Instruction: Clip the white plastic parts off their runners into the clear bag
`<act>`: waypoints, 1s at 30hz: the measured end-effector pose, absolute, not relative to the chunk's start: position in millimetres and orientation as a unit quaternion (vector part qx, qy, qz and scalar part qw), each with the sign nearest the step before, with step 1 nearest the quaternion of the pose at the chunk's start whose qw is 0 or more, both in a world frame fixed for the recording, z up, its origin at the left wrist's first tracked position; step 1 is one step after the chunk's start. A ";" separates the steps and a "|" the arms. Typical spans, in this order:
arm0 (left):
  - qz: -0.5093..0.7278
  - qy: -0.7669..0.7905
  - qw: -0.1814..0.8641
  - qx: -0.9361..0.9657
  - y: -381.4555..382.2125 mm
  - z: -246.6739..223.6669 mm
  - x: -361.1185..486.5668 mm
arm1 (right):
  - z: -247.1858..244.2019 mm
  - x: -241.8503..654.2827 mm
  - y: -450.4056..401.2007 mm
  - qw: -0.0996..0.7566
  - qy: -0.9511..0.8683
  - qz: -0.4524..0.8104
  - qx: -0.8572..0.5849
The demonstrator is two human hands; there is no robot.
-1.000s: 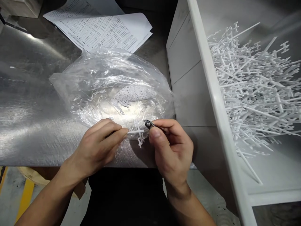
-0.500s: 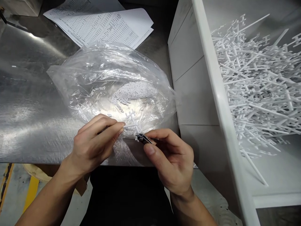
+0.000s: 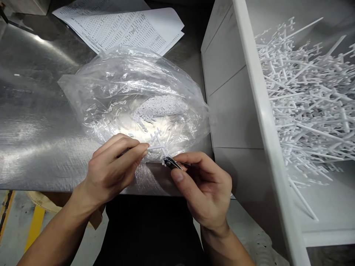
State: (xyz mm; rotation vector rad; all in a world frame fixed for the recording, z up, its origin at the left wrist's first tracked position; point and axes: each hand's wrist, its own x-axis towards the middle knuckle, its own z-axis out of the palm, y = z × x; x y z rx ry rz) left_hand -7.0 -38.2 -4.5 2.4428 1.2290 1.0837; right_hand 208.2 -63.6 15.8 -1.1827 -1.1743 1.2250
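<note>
Between the thumb and fingers of my left hand is the stem of a small white plastic sprue, with short side branches. My right hand is closed around a small dark metal nail clipper. The clipper's jaws meet the lower end of the sprue; whether they bite into it is too small to tell. Both hands are over the front edge of a clear plastic bag, which lies open on the metal table. A heap of tiny white pieces rests inside the bag.
On my right stands a white bin with a tall side wall, holding a tangled pile of white sprues. Printed sheets lie behind the bag on the metal table. A box is at the back left.
The whole view has shifted slightly, moving the scene a little to the right. My hands, the sprue and the clipper keep nearly the same position relative to each other.
</note>
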 end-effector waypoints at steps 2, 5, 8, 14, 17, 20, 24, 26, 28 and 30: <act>0.363 0.417 0.096 0.828 -37.9 -4.9 -7.2 | 16.2 208.1 -63.5 0.511 -0.493 0.506 -0.490; 0.359 0.411 0.084 0.833 -38.3 -5.9 -8.0 | 15.7 209.2 -65.1 0.510 -0.502 0.497 -0.490; 0.356 0.408 0.073 0.837 -38.8 -6.7 -8.8 | 14.0 210.5 -67.2 0.503 -0.519 0.484 -0.494; 0.327 0.427 0.095 0.838 -38.2 -7.6 -7.9 | 11.2 208.7 -64.2 0.494 -0.517 0.475 -0.513; 0.311 0.433 0.110 0.839 -38.0 -7.8 -8.0 | 11.8 207.4 -61.7 0.498 -0.489 0.492 -0.520; 0.315 0.432 0.126 0.836 -38.4 -7.5 -8.8 | 13.4 206.7 -61.0 0.520 -0.449 0.501 -0.526; 0.357 0.417 0.140 0.824 -39.2 -4.9 -8.8 | 15.5 204.8 -61.3 0.538 -0.436 0.481 -0.538; 0.378 0.406 0.146 0.819 -38.9 -3.1 -8.2 | 15.9 203.5 -61.3 0.533 -0.444 0.476 -0.540; 0.389 0.396 0.146 0.819 -38.1 -1.6 -7.5 | 15.7 202.7 -61.4 0.528 -0.449 0.475 -0.542; 0.390 0.390 0.144 0.822 -37.4 -0.8 -7.2 | 14.9 202.4 -61.6 0.525 -0.454 0.476 -0.540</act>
